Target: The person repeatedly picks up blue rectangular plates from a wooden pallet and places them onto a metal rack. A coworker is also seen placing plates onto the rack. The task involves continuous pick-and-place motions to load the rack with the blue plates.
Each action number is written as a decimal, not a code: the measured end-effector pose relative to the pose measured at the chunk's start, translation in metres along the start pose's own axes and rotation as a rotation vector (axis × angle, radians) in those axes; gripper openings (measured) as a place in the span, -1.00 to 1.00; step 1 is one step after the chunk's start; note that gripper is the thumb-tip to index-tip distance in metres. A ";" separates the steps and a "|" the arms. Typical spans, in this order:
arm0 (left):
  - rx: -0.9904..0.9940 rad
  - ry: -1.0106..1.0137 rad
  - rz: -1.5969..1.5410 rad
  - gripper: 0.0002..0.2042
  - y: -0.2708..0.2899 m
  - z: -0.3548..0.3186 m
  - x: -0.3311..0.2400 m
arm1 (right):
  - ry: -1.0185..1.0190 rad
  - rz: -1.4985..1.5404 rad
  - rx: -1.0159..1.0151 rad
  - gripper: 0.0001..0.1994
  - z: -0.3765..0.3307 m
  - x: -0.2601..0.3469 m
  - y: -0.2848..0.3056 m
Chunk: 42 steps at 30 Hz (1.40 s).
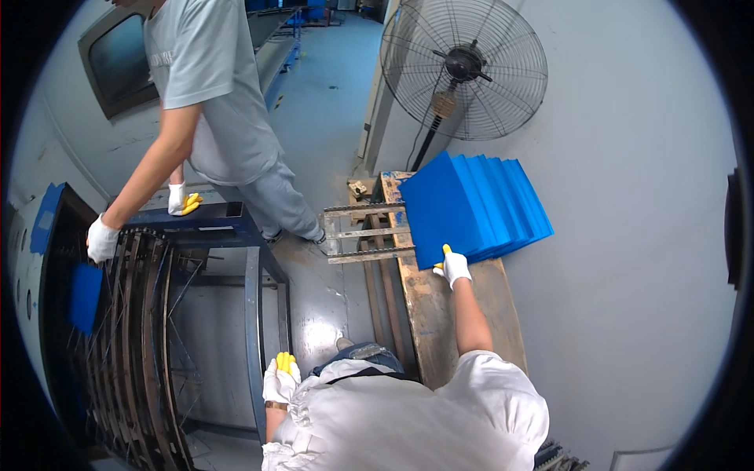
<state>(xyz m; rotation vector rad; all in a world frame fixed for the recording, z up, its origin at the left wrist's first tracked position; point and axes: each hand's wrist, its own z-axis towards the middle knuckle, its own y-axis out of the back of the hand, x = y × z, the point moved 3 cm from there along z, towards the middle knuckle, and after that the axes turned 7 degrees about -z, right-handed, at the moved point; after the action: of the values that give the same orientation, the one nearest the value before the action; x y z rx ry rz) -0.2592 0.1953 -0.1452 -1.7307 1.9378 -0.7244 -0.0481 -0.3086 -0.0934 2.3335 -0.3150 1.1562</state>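
Note:
My right hand (453,268), in a white glove with yellow fingertips, is at the near edge of a fanned stack of blue sheets (449,212). One finger lies over the top sheet and another fingertip is by its edge, so the hand seems to pinch it. The stack rests on a worn wooden bench (428,318). My left hand (281,379), gloved alike, is low beside my body, near the blue metal frame. Its yellow fingers are loosely extended and nothing shows in them.
To the left, a co-worker (220,86) in white gloves reaches to a dark rack (129,314) beside a blue metal frame (255,306); a blue piece (85,297) is in the rack. Metal rails (367,233) stick out from the bench. A pedestal fan (463,67) stands behind it.

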 end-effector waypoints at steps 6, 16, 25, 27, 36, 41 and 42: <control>-0.018 0.000 -0.120 -0.78 0.010 -0.005 -0.005 | 0.207 -0.308 -0.001 -0.70 -0.019 0.011 -0.008; 0.400 -0.220 0.368 -0.76 0.045 -0.002 -0.021 | -0.098 0.177 -0.016 -0.61 0.002 -0.013 -0.010; 0.123 -0.072 -0.121 -0.64 0.026 -0.036 -0.029 | -0.104 0.217 0.251 -0.58 0.122 -0.066 0.030; 0.098 -0.100 -0.153 -0.64 0.032 -0.040 -0.027 | -0.106 0.261 0.175 -0.58 0.120 -0.067 0.013; 0.452 -0.674 0.862 -0.71 0.057 -0.021 -0.042 | -0.069 0.275 0.040 -0.57 0.034 -0.029 -0.005; 0.458 -0.380 0.607 -0.74 0.054 -0.020 -0.033 | -0.090 0.270 0.057 -0.63 0.025 -0.028 -0.010; 0.239 -0.046 -0.215 -0.74 0.050 -0.024 -0.029 | -0.084 0.270 0.055 -0.66 0.005 -0.015 -0.015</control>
<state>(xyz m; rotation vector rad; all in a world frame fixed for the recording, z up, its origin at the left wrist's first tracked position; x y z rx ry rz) -0.3091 0.2305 -0.1591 -1.8034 1.5778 -0.9414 -0.0477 -0.2987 -0.1133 2.4469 -0.6533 1.2034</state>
